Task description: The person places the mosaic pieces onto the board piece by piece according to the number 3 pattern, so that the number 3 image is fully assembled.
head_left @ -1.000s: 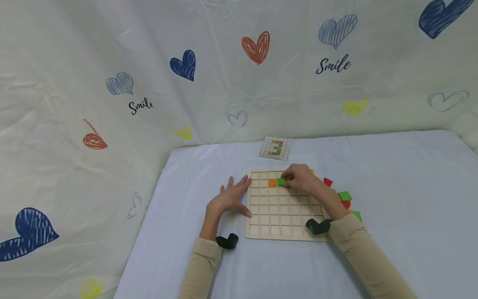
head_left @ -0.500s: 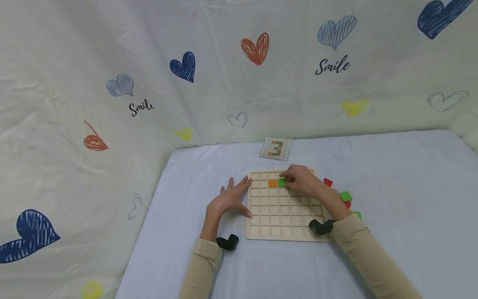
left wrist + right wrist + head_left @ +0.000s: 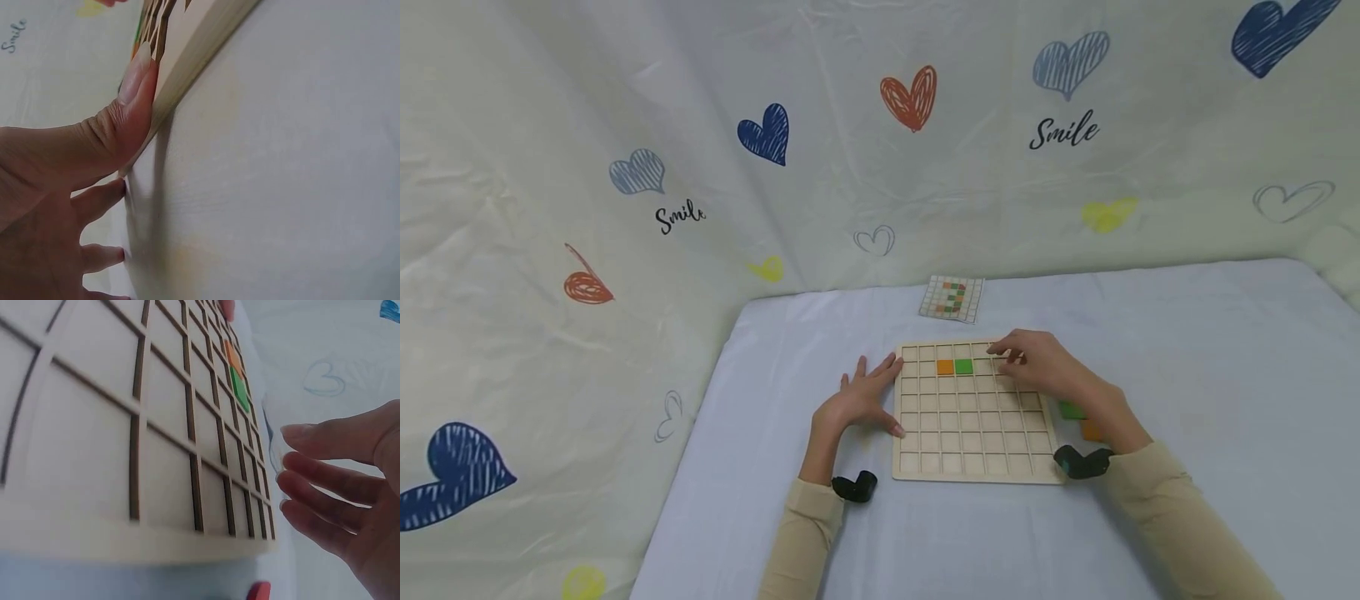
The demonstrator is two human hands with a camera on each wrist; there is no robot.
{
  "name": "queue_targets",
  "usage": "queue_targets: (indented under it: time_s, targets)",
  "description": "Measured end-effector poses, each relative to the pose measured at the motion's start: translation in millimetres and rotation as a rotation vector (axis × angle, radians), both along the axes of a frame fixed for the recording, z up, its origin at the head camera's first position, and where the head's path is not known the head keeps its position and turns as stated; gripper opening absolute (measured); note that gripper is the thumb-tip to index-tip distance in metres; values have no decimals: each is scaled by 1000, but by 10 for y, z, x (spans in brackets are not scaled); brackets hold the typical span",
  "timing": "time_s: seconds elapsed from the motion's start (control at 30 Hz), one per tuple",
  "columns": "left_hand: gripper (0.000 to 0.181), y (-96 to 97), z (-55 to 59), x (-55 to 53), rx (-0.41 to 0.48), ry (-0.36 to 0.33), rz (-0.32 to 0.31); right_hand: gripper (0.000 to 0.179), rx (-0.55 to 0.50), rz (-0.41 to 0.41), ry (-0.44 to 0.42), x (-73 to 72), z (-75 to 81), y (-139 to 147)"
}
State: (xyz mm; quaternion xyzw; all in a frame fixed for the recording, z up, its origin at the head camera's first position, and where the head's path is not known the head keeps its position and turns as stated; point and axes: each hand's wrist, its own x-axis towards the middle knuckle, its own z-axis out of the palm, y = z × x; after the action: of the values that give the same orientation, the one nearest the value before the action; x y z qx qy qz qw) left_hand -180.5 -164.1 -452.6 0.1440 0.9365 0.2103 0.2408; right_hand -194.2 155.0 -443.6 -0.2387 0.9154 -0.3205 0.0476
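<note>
A wooden grid board (image 3: 958,423) lies on the white cloth. Side by side in its second row sit an orange square tile (image 3: 945,367) and a green square tile (image 3: 963,367). My left hand (image 3: 859,400) spreads its fingers at the board's left edge; in the left wrist view the thumb (image 3: 139,81) rests against that edge. Over the board's upper right part hovers my right hand (image 3: 1037,362), its fingers loosely bent and holding nothing. The right wrist view shows a gap between thumb (image 3: 300,434) and fingers, with both tiles beyond.
Behind the board lies a pattern card (image 3: 952,299) with a coloured grid. Right of the board, partly under the right forearm, are a loose green tile (image 3: 1072,410) and an orange tile (image 3: 1092,430). A red piece (image 3: 259,590) shows beside the board. A heart-printed backdrop (image 3: 820,192) rises behind.
My right hand has let go of the green tile, which stays in its cell beside the orange one, and has moved right. My left hand keeps its place.
</note>
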Motion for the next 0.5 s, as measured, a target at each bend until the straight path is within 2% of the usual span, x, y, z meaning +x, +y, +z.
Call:
queue_targets:
  time_s: [0.37,0.5]
  targets:
    - [119,13,-4,1,-33,0,-7,25,40,-96,-18,186,17,442]
    - [119,24,3,7,-28,-2,-3,27,56,-136,-60,255,-4,593]
